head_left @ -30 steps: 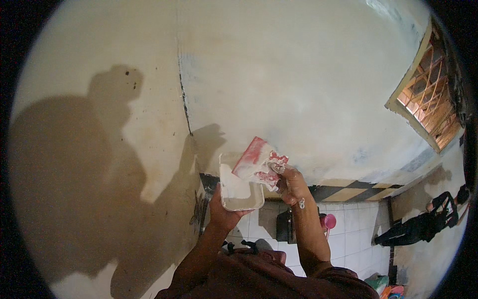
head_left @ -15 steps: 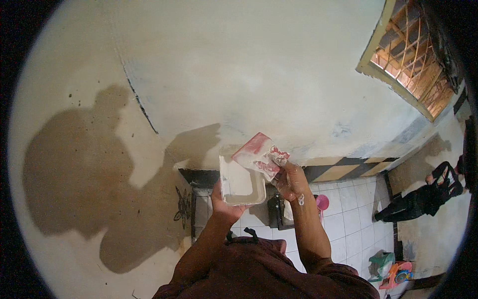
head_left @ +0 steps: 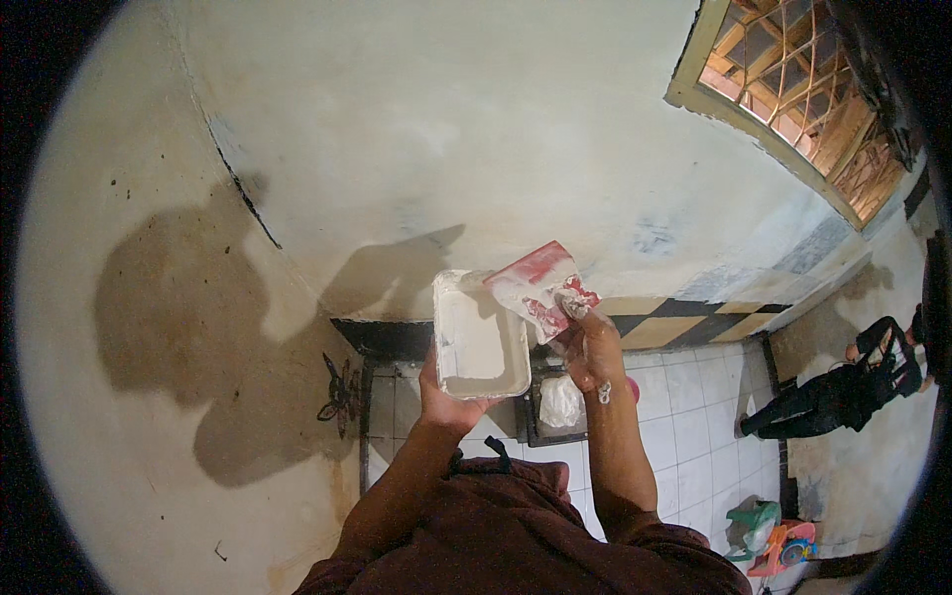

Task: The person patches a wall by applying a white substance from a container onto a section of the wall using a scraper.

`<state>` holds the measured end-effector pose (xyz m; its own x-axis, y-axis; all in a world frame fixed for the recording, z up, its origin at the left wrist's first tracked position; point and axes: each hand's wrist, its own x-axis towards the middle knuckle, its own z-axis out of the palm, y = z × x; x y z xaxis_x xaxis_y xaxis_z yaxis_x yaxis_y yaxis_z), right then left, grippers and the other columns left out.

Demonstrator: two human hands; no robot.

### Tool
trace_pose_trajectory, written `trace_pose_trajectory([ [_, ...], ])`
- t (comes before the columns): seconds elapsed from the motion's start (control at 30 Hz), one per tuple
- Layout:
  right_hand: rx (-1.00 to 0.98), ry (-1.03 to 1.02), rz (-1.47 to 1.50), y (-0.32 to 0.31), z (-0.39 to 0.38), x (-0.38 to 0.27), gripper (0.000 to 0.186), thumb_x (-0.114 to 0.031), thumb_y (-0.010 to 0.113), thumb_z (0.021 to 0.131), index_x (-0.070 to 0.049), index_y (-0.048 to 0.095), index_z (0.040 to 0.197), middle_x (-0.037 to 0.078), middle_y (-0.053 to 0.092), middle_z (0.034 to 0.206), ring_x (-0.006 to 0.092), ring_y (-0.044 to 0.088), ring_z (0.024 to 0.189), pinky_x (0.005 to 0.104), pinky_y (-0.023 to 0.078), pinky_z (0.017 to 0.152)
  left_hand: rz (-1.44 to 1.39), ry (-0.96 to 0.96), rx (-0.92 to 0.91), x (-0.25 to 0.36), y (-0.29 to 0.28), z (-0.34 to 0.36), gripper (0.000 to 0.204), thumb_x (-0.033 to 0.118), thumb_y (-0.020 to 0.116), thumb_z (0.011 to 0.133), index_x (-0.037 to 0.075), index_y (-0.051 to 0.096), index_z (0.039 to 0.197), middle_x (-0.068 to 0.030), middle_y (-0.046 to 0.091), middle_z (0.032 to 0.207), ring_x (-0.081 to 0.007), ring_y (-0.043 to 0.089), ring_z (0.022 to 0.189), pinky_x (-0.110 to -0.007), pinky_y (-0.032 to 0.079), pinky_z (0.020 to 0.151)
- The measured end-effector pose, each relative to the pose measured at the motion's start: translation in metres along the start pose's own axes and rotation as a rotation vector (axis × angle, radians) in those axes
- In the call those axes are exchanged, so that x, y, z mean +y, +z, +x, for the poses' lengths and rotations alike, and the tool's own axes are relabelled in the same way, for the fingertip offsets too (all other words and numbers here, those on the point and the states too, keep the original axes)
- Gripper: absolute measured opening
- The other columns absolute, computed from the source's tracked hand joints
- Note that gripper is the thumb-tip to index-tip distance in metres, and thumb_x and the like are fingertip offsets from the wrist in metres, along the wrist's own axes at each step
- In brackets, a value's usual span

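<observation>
My left hand (head_left: pixel 443 398) is closed around the lower left of a white rectangular tub (head_left: pixel 481 347) coated inside with pale, creamy paste. My right hand (head_left: pixel 592 349) grips a red flat scraper (head_left: pixel 538 266) smeared with white paste, holding it tilted over the tub's upper right corner. Whether the scraper touches the rim is unclear. Clumps of paste cling near my fingers and a smear is on my wrist.
A patchy wall (head_left: pixel 476 129) has a barred window (head_left: pixel 773 89) and checkered band (head_left: pixel 684 319). On the tiled floor (head_left: pixel 674 426) are a dark tray (head_left: pixel 539 433) holding a white bundle (head_left: pixel 560 397) and colored plastic items (head_left: pixel 778 545). A person in black (head_left: pixel 823 402) is at the right.
The view has shifted across the wall. The tub and scraper are higher in the picture, still in my hands, and more of the tray with the white bundle shows.
</observation>
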<state>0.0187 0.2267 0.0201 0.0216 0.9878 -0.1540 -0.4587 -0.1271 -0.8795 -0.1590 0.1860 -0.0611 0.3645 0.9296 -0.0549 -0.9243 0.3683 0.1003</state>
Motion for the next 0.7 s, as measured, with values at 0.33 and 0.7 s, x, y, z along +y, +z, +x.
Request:
trace_pose_trajectory([
  [0.33,0.054,-0.35,-0.674,-0.026,-0.005,0.006,0.022,-0.011,0.064,0.085,-0.001,0.065,0.104,0.005,0.067,0.098,0.017,0.062,0.082,0.0317,0.048,0.065,-0.032,-0.045,0.173,-0.005,0.021,-0.001,0.058,0.056,0.042,0.091,0.016,0.047,0.133,-0.0083,0.053,0.13,-0.0316,0.051,0.12,-0.056,0.041,0.097],
  [0.7,-0.404,-1.205,-1.674,0.002,-0.03,-0.015,0.048,-0.013,0.073,0.06,-0.011,0.068,0.107,0.005,0.064,0.108,0.0292,0.06,0.086,0.037,0.049,0.076,0.038,0.043,-0.077,-0.013,0.039,0.004,0.059,0.049,0.038,0.094,0.01,0.04,0.138,-0.0127,0.047,0.136,-0.0318,0.046,0.125,-0.052,0.04,0.101],
])
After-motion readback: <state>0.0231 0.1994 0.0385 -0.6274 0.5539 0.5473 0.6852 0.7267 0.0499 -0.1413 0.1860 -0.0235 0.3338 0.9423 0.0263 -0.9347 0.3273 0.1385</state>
